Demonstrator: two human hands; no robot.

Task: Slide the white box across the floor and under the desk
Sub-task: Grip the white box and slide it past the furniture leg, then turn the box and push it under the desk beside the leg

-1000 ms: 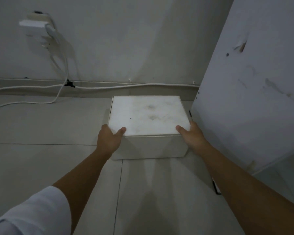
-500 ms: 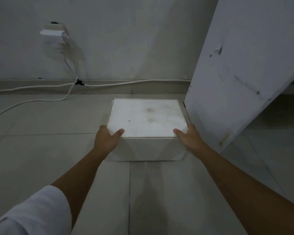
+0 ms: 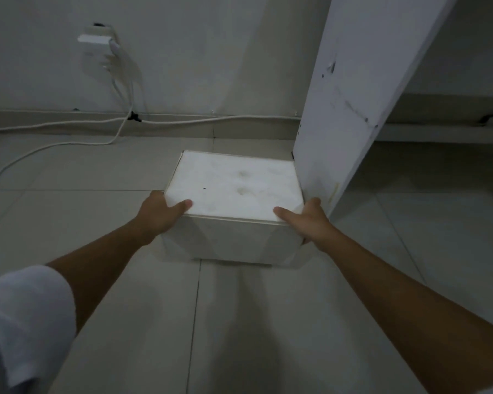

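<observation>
The white box stands on the tiled floor in the middle of the view, its lid marked with a few faint smudges. My left hand grips its near left corner, thumb on the lid. My right hand grips the near right corner the same way, thumb on top. The desk's white side panel rises just right of the box, touching or nearly touching its right edge. Beyond the panel, at the right, lies the dark space under the desk.
A wall socket with a white plug sits high on the back wall at the left. White cables run down from it and along the skirting and floor. Open tiled floor lies to the left and in front.
The view has swung to the right, showing more of the space under the desk. The box now sits closer to the desk panel, with both hands still on its near corners.
</observation>
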